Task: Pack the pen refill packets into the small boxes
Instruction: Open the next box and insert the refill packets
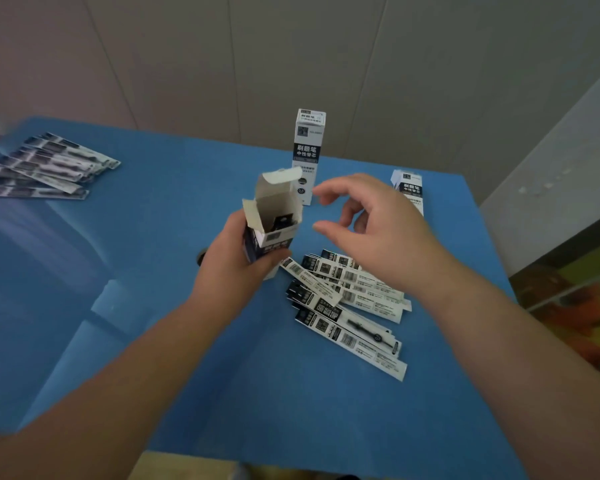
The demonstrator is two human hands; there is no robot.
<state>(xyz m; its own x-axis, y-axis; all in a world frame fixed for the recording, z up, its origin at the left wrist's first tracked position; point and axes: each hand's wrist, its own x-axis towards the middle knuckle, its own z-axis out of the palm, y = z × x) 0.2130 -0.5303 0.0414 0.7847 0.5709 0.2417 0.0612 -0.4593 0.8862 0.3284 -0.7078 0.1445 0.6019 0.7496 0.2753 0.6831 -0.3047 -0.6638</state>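
The left hand (236,261) grips an open box (272,220) around its lower half, fingers and thumb wrapped about the body, holding it upright just left of the middle of the blue table (153,306). The box's top flaps stand open, the long lid flap tipped back toward twelve o'clock and a side flap out toward nine, and dark packet ends show down inside the mouth. At three o'clock from the box, just beside it but not touching, the right hand (378,230) hovers in the air with thumb and forefinger apart and loosely curved, holding nothing. Below that hand, at about five o'clock from the box, a loose pile of refill packets (347,306) lies fanned on the table, long white and black strips overlapping one another, the nearest one reaching out toward five o'clock. At twelve o'clock from the held box a closed box (308,147) stands upright near the far edge of the table. At two o'clock, partly hidden behind the right hand, a second standing box (407,188) shows its top half. Well apart, toward ten o'clock near the table's far left corner, a second pile of packets (45,164) lies spread out, blurred at the edge of the view.
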